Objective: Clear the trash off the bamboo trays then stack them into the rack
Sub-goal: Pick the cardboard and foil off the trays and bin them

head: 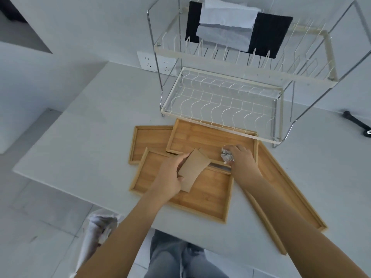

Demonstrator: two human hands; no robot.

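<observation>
my left hand (170, 177) is pinched shut on a brown cardboard sleeve (193, 170) above the nearest bamboo tray (200, 195). my right hand (240, 157) is curled over a crumpled foil ball (226, 156) on the top tray (200, 137); i can't tell if the fingers have closed yet. the trays overlap loosely before the empty rack (220, 101), so a clumsy grab could tip one or roll the ball off the table (80, 137).

Honey-brown bamboo trays (202, 195), brown cardboard (193, 170), seemingly silvery wad (227, 156).
</observation>
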